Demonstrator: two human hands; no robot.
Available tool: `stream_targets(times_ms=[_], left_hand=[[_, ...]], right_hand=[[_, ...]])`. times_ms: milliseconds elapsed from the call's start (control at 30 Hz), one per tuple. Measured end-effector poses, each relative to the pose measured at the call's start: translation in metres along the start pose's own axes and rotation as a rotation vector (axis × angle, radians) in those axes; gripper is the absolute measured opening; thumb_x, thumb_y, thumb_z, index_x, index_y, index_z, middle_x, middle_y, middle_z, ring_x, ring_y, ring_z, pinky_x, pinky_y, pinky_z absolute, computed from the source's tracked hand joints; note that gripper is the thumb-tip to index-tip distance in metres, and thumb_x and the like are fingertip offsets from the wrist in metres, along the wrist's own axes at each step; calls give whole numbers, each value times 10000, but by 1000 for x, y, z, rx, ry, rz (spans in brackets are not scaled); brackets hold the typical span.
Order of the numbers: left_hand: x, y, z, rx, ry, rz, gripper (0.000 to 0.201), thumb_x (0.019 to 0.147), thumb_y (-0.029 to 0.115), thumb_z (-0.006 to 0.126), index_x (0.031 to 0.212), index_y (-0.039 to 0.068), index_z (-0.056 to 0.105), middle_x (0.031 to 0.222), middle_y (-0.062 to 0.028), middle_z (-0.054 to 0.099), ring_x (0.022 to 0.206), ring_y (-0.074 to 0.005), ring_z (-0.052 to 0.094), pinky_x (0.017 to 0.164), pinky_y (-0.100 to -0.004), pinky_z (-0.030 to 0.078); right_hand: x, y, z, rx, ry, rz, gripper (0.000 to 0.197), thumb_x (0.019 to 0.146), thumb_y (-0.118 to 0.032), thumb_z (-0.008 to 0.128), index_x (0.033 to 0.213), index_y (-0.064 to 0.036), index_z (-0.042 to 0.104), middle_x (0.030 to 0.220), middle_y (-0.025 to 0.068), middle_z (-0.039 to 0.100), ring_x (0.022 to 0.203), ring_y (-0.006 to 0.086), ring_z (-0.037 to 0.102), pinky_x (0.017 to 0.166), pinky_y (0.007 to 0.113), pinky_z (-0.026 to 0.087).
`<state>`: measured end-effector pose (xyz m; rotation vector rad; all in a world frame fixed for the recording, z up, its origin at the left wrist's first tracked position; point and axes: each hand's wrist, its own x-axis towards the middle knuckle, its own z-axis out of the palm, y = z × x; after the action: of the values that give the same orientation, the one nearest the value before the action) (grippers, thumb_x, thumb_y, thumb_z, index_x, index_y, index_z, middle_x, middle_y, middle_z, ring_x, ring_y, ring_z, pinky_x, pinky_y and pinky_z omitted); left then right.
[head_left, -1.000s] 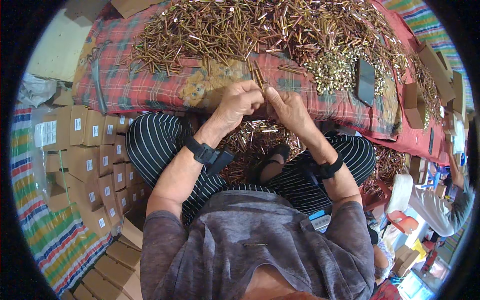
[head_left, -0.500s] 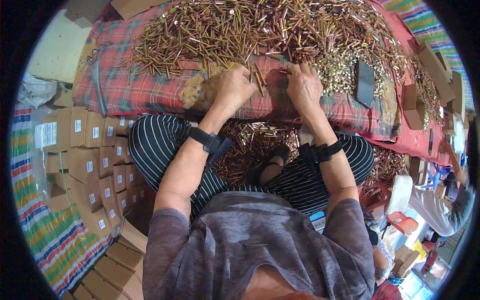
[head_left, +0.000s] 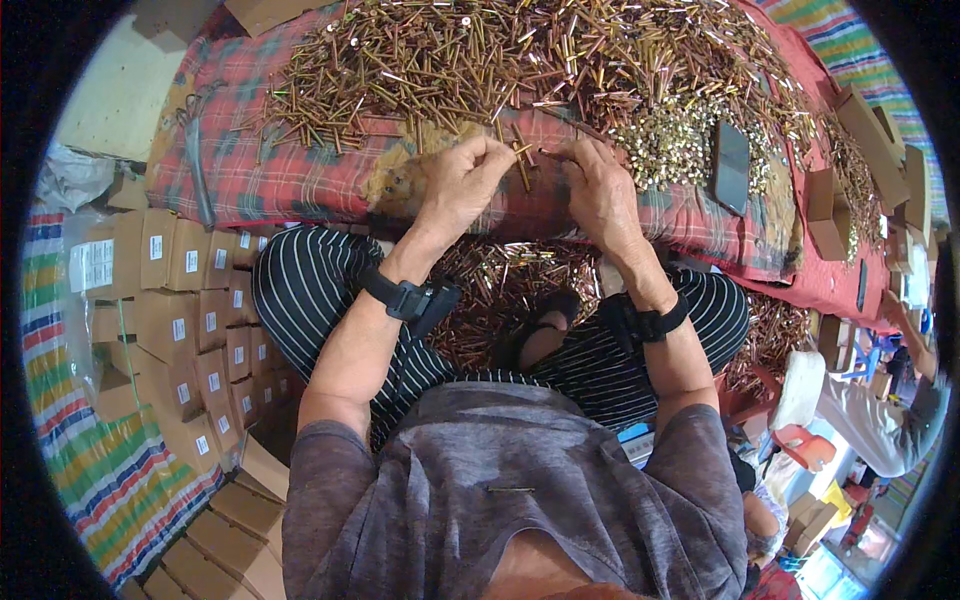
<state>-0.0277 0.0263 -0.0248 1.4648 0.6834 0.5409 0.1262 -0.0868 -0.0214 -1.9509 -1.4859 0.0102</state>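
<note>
From my remote seat I judged the sorting barely begun: my left hand [head_left: 462, 183] pinched several long brass-coloured metal screws [head_left: 519, 163], my right hand [head_left: 598, 190] closed fingertips beside them, the heaped screw pile [head_left: 480, 60] just beyond still huge.

Left hand [head_left: 462, 185], right hand [head_left: 597, 190] — fingers pinched.

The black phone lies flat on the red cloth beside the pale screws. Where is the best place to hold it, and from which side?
Probably grip the phone across its two long edges, coming from above. It lies flat, face up on the checked cloth, so only its thin sides offer a hold. Its right edge looks free; the pale screws crowd its left edge, so a finger there would first push some aside.
</note>
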Motion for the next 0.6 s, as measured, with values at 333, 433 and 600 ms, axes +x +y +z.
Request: stream_targets(times_ms=[333,433,600], left_hand=[[1,1,0,172,-55,183,156,872,151,578,903,-1,599,753,45,528,703,-31,462,609,-196,389],[1,6,0,307,-51,189,152,864,142,585,899,-5,600,771,29,553,725,-43,496,631,-208,412],[0,9,2,451,16,387,74,801,128,607,824,58,618,718,-83,640,633,-180,620,563,-294,463]], right_hand=[[-5,-9,-5,-29,13,15,122,796,-24,548,916,-47,551,883,149,563,811,369,559,670,423,469],[-6,-10,-8,-39,8,30,131,791,-16,553,917,-50,551,879,148,562,814,366,560,669,422,471],[-7,-5,-5,6,5,26,140,791,-8,551,924,-50,560,868,148,567,796,369,564,677,415,466]])
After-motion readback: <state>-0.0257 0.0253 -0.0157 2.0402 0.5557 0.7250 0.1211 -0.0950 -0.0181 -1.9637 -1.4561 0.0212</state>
